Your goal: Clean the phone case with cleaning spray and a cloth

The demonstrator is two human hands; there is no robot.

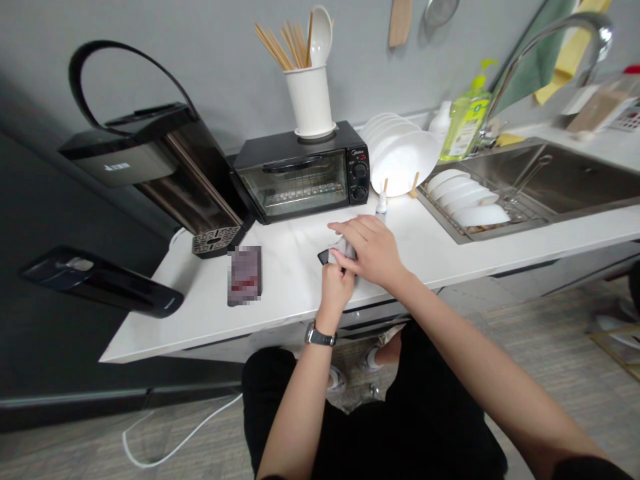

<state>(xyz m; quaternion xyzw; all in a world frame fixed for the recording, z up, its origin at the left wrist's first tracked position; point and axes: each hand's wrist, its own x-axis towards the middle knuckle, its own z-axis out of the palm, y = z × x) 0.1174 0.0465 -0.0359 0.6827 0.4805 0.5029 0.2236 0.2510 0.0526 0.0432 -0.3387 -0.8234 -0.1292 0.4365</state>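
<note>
White worktop [295, 293] against a grey wall [210, 40], and both hands meet near its front edge, before the toaster oven [305, 177]. Left hand [336, 288] looks closed around a small dark flat object [324, 256], its fingers mostly hidden, probably steadying it. Right hand [373, 250] arches over, fingers partly extended, thumb and fingers gripping a bunched grey cloth [343, 245], likely so it sits against that object. Just beyond, a small white bottle [382, 204] stands upright, within easy reach; plates [405, 163] lean in a rack, presumably to stay separated.

White countertop [295, 267] bearing toaster oven [300, 173], coffee machine [165, 167], black bottle [105, 280] (lying flat).
</note>
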